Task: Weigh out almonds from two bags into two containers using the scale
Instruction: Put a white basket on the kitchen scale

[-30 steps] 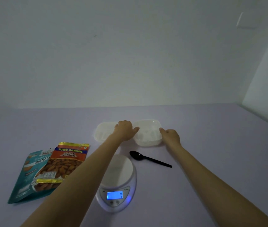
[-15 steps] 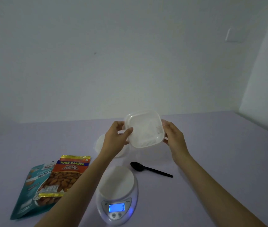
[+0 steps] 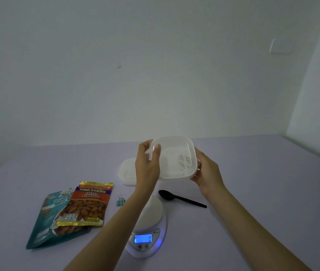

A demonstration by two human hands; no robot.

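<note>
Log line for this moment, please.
phase: container pickup | left hand + right hand: holding container above table | scale: bare, reads 0 | bags: untouched

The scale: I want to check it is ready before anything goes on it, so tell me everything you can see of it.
The kitchen scale is a small white oval unit, plastic by the look of it, with a round white platform and a lit blue display reading 0. Two small buttons sit below the display. It rests flat on the lavender table, nothing on its platform; the left forearm crosses in front of its left edge. A black spoon lies apart, beyond it.
</note>
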